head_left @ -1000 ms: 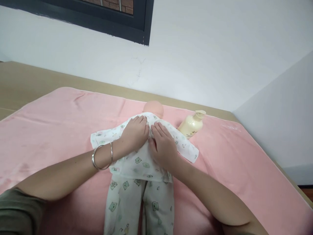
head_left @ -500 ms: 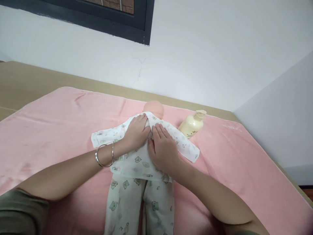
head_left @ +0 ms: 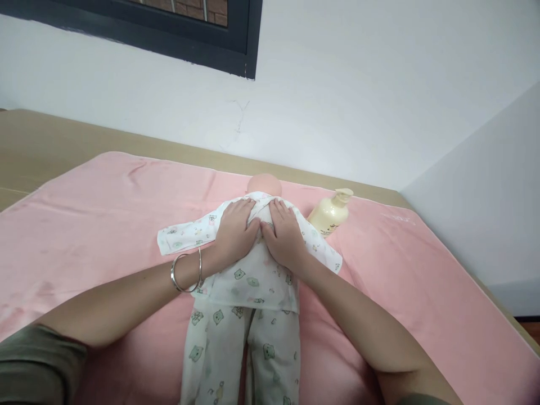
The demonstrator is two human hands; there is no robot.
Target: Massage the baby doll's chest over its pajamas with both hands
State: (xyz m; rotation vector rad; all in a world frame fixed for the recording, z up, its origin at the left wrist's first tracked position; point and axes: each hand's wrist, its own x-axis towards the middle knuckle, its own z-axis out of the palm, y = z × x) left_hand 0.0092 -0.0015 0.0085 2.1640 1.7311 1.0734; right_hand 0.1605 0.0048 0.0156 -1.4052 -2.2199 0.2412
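A doll in a white top (head_left: 253,281) and matching trousers (head_left: 219,343), both printed with small green bears, lies on a pink mat (head_left: 109,202). Its bald head (head_left: 264,184) points away from me. My left hand (head_left: 238,230) rests flat on the left of the upper top, thumb apart from the fingers. Opposite it, my right hand (head_left: 284,233) lies on the right of the upper top with its thumb out. The thumbs almost meet in the middle. Both palms are hidden against the cloth.
A cream pump bottle (head_left: 331,212) lies tilted on the mat beside the doll's right-hand sleeve. Behind the mat run a wooden surface edge (head_left: 63,126) and a white wall (head_left: 329,95). A dark window frame (head_left: 240,53) is at the top left.
My right hand has slid up the top toward the doll's head, level with my left hand. My left hand has barely moved. The fabric near the collar lies differently between them.
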